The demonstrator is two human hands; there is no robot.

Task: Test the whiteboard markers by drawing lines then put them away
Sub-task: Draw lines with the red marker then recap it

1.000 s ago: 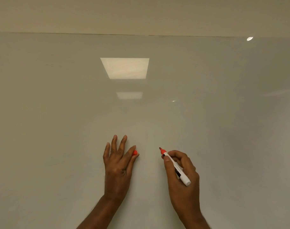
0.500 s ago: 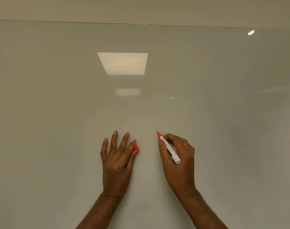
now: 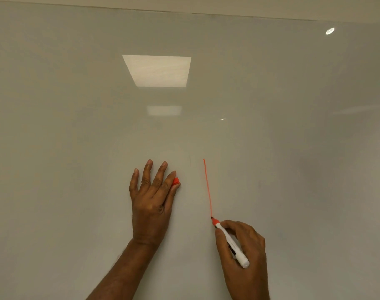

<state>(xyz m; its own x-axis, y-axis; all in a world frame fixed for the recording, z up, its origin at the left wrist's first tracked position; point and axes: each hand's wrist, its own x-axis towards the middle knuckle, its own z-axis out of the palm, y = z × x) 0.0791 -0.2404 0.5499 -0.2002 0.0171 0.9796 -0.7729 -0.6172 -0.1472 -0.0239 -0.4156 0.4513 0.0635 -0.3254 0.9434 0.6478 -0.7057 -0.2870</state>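
Right hand (image 3: pixel 247 252) has drawn marker (image 3: pixel 242 259) down, leaving red line (image 3: pixel 207 187).

Board (image 3: pixel 76 126) free above and to L & R of both hands. Left hand (image 3: pixel 151 200) flat on it, pinching cap (image 3: pixel 176 181), blocks lower centre; right hand (image 3: pixel 243 252) w/ marker (image 3: pixel 230 241) blocks lower right. Narrow gap btwn them, crossed by red line (image 3: pixel 207 187).

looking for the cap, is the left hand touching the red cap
Touching. The head view shows the red cap wedged between thumb and forefinger of the left hand, with no gap visible.
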